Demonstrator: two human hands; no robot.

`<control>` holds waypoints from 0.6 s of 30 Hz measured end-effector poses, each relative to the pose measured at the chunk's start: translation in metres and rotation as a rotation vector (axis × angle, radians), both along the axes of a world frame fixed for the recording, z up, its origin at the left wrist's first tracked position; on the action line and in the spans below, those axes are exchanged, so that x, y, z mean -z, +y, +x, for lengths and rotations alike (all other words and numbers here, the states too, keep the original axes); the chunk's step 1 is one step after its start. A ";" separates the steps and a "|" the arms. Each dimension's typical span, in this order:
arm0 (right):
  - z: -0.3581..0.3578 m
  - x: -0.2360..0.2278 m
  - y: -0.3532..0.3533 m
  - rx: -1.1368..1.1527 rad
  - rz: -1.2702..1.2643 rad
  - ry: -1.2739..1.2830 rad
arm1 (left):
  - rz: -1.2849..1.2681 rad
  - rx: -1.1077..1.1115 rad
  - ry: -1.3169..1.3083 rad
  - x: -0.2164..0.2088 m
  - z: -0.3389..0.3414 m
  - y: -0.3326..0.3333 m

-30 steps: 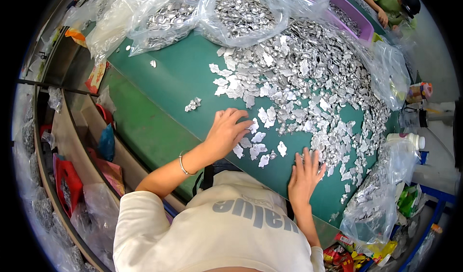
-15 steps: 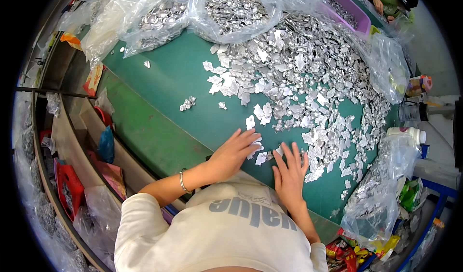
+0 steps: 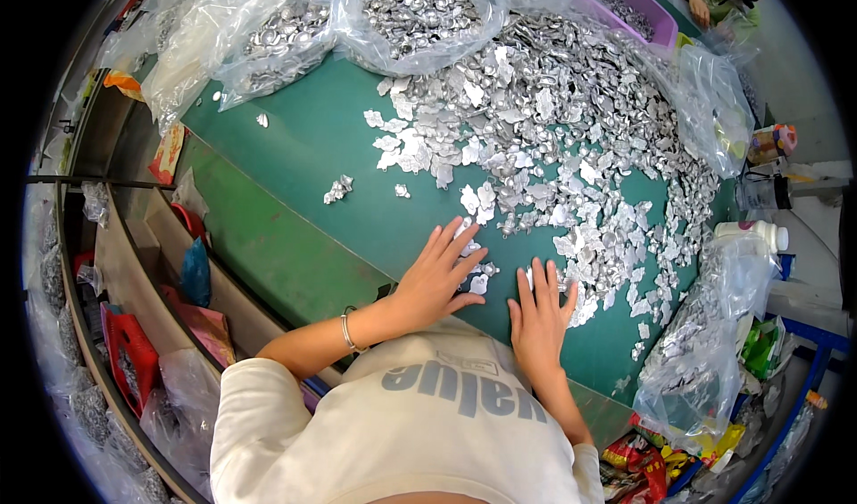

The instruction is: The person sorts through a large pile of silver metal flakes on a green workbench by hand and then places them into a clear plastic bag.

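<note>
Over the green tabletop (image 3: 295, 165), my left hand (image 3: 433, 276) lies palm down with its fingers spread. Its fingertips rest on or just above a few flat silver metal pieces (image 3: 479, 283), partly hidden beneath them. To its right, my right hand (image 3: 540, 316) is laid flat, fingers stretched out, its tips touching small metal pieces at the near edge of a scattered spread (image 3: 589, 252). Neither hand grips anything. A large heap of the same small silver pieces (image 3: 562, 84) fills the far right of the table.
Clear plastic bags of metal parts (image 3: 420, 17) stand along the far edge, beside a purple bin (image 3: 625, 0). Another filled bag (image 3: 692, 352) and a white bottle (image 3: 754, 233) are at the right. Left are shelves with a red container (image 3: 134, 352). A co-worker's hand (image 3: 699, 10) shows far right.
My hands have moved slightly apart. The left fingers have spread wider and its thumb now stands away from them. The whole view has shifted a little.
</note>
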State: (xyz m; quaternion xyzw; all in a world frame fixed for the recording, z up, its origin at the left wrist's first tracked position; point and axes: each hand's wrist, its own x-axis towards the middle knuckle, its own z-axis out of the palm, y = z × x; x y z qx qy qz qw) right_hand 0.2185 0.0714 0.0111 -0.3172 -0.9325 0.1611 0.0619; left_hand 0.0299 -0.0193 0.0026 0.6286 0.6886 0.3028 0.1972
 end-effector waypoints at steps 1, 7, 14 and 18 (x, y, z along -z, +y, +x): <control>0.005 -0.003 -0.006 0.002 0.004 -0.013 | 0.005 0.013 -0.009 0.001 0.000 -0.001; -0.025 -0.012 -0.006 -0.148 0.026 -0.016 | -0.020 0.018 0.038 -0.009 0.002 0.001; -0.020 -0.008 0.020 0.062 0.204 -0.030 | 0.008 -0.121 -0.089 -0.009 -0.006 -0.013; -0.036 -0.007 0.006 -0.185 0.043 -0.046 | 0.027 -0.140 -0.105 -0.003 -0.004 -0.015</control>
